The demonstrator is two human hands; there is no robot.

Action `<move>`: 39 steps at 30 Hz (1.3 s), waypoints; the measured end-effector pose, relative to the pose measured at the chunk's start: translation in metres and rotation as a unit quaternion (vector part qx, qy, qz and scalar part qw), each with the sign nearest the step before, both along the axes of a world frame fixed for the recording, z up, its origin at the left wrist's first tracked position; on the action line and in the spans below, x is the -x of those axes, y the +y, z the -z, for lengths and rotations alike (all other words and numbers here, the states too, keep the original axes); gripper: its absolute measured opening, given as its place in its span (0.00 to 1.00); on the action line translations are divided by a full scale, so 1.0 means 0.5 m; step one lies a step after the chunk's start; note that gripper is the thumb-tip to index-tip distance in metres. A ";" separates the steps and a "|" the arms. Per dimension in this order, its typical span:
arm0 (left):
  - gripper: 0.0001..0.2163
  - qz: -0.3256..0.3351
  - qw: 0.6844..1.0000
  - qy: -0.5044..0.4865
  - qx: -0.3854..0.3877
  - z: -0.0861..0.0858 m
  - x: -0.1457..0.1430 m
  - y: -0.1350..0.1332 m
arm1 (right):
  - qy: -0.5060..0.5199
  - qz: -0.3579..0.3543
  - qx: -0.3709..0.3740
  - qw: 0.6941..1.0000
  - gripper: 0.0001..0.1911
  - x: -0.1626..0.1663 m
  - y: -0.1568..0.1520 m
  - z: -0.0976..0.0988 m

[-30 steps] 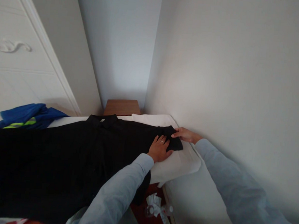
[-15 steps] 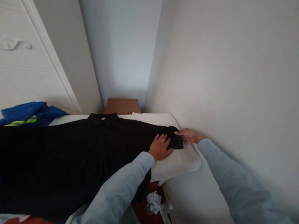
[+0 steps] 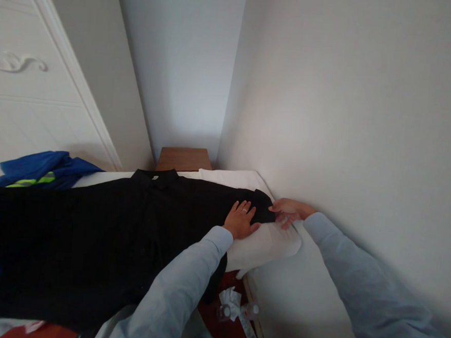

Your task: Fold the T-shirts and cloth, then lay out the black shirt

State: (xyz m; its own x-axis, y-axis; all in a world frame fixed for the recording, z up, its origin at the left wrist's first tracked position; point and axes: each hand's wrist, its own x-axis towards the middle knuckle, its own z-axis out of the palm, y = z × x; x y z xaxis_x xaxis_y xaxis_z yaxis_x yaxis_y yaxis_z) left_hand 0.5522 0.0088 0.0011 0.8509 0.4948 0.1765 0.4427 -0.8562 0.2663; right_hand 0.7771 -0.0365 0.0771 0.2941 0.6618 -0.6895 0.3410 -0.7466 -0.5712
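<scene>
A black shirt (image 3: 101,232) lies spread out over a white surface (image 3: 267,241), collar toward the far side. My left hand (image 3: 240,220) rests flat on the shirt's short sleeve, fingers apart, a ring on one finger. My right hand (image 3: 290,211) pinches the sleeve's end at the right, close to the wall. Both arms wear light blue sleeves.
A blue garment with a yellow-green stripe (image 3: 42,172) lies at the far left. A brown wooden nightstand (image 3: 183,159) stands in the corner. A white panelled door (image 3: 26,83) is on the left. Crumpled tissue and a plastic bottle (image 3: 235,308) lie on the red floor below.
My right hand has slid from the sleeve's far edge out to its end and a little nearer to me. My left hand has stayed flat on the sleeve.
</scene>
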 end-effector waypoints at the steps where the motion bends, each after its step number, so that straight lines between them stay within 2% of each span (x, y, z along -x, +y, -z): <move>1: 0.32 0.001 1.000 0.000 0.003 -0.001 0.000 0.000 | 0.003 0.010 -0.008 1.000 0.17 0.002 -0.002 -0.002; 8: 0.33 -0.019 0.999 -0.027 0.015 -0.007 0.005 -0.002 | 0.066 0.108 -0.100 0.987 0.11 0.037 -0.019 -0.008; 12: 0.25 -0.022 0.998 -0.048 0.013 -0.012 0.009 -0.005 | 0.145 0.170 -0.196 0.955 0.04 0.050 -0.031 -0.005; 14: 0.24 -0.017 0.998 -0.057 0.012 -0.012 0.010 -0.005 | 0.192 0.196 -0.221 0.936 0.02 0.051 -0.035 0.000; 16: 0.25 -0.008 0.998 -0.059 0.007 -0.011 0.011 -0.005 | 0.209 0.209 -0.214 0.931 0.02 0.051 -0.037 0.007; 21: 0.28 0.013 0.999 -0.036 -0.002 -0.003 0.010 -0.003 | 0.173 0.197 -0.187 0.947 0.06 0.046 -0.045 0.031; 30: 0.34 0.004 1.000 -0.005 0.005 0.000 0.006 -0.002 | 0.116 0.221 -0.187 0.950 0.14 0.026 -0.077 0.066; 35: 0.34 0.005 1.000 -0.009 0.004 0.001 0.005 -0.003 | 0.113 0.244 -0.188 0.945 0.07 0.030 -0.071 0.075; 39: 0.34 0.006 1.000 -0.013 0.001 0.003 0.005 -0.002 | 0.121 0.226 -0.187 0.948 0.04 0.031 -0.037 0.074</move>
State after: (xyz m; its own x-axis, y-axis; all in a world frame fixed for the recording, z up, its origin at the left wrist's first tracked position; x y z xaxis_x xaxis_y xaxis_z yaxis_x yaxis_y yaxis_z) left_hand 0.5499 0.0076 -0.0003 0.8522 0.4845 0.1974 0.4247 -0.8611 0.2795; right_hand 0.7615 -0.0549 0.0402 0.4690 0.7174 -0.5151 -0.1400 -0.5155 -0.8454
